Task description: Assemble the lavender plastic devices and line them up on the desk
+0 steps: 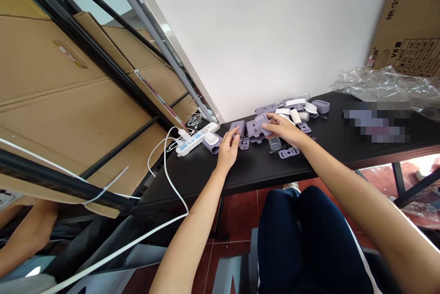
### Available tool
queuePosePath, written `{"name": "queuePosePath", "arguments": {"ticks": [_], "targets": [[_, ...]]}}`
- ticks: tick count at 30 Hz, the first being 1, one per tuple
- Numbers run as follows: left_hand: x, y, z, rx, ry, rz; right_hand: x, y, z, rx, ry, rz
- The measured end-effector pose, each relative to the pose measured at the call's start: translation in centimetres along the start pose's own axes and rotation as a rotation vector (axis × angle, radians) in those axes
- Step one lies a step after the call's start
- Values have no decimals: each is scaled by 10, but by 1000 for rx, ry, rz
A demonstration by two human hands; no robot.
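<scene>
Soft light brightens the wall (268,37); the edges stretch.

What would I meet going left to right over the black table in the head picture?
Power strip, left hand, held purple piece, right hand, hollow purple box, clear plastic wrap.

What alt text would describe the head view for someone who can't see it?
A person's right hand holds a purple plastic part at a black table, the left hand close by. A white power strip lies further left.
</scene>
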State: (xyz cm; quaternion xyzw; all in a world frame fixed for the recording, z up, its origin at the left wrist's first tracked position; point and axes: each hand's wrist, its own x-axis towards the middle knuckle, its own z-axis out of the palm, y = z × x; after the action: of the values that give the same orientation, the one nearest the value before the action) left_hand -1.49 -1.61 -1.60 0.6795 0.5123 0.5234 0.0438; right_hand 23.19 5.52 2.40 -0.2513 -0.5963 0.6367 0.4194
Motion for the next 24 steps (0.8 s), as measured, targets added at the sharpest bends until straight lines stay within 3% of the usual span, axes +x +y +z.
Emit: {"name": "queuePosePath", "arguments": {"ticks": [4,6,9,11,12,15,19,24], "targets": [[0,-1,-1,-13,24,-35,-1,-2,-1,52,30,-3],[2,-3,-8,11,92,-43,-1,-4,-2,95,47,-18],[11,-13,-27,180,365,-94,-1,-5,-4,146,89,-33],[18,-23,-42,327,546,-242,0,-5,-5,172,111,-34],[22,-29,-49,401,578,-359,0,-5,-5,181,116,-33],[28,-45,-59,450,455,-632,1,-3,-6,193,112,-35],[26,-46,-59,429,251,-665,2,-2,-7,198,102,-52],[11,-26,-63,614,154,-694,0,-4,-6,210,103,-44]]}}
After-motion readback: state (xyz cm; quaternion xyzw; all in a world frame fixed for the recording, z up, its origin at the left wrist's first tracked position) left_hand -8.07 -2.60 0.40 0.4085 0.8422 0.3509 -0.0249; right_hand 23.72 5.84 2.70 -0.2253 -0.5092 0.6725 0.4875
